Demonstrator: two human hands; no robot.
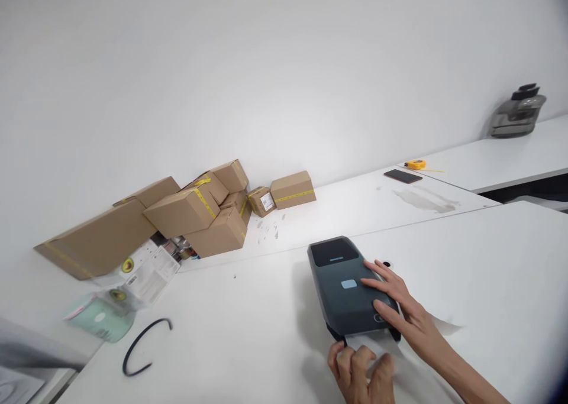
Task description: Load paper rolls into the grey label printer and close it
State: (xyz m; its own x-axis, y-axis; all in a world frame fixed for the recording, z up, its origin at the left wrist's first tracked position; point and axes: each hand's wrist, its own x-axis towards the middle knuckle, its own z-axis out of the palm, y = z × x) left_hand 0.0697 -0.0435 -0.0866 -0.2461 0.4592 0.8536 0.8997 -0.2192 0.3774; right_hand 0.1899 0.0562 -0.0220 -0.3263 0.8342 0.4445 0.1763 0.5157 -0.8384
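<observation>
A dark grey label printer with a glossy black end panel and a pale blue button lies on the white table. My right hand rests on the right part of its top, fingers stretched out and spread, the index fingertip beside the button. White paper shows at the printer's near end and runs down to the right. There my left hand has its fingers curled over the paper, close below the printer's edge. Its fingertips are partly hidden and slightly blurred.
Several cardboard boxes are piled at the back left, beside plastic-wrapped packets and a mint-green pouch. A black curved strip lies front left. A phone, yellow tape measure and clear dark-lidded container are farther right.
</observation>
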